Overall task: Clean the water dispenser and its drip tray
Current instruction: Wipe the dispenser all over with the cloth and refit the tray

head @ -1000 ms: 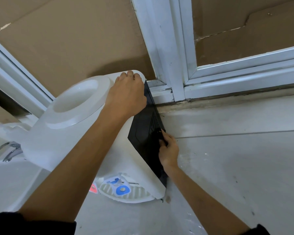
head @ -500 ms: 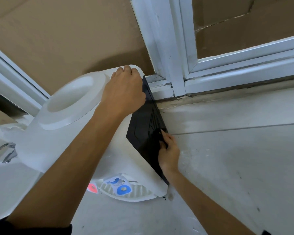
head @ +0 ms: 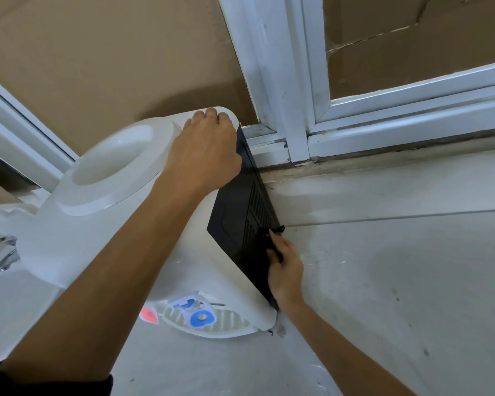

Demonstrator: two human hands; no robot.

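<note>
The white water dispenser (head: 103,224) fills the left half of the view, seen from above, its round bottle well at about ten o'clock from the centre. Its lower body runs behind the left forearm, and its left flank is cut off by the frame edge. The black vented back panel (head: 240,221) faces three o'clock, towards the pale floor (head: 397,281) and the white window frame (head: 292,110) at twelve o'clock. At six o'clock the ribbed drip tray (head: 226,324) juts from the dispenser's foot, with a blue tap lever (head: 202,318) over it and a red tap lever (head: 148,314) half hidden by the forearm.

The left hand (head: 205,150) lies over the dispenser's top rear corner at twelve o'clock, fingers pressed together and curled over the far edge; their tips are out of sight. The right hand (head: 285,270), at about four o'clock, reaches up to the panel's lower edge, fingers bunched round a small dark object (head: 269,238) against the panel. What that object is cannot be told.

A chrome faucet (head: 3,252) shows at nine o'clock, partly cropped.
</note>
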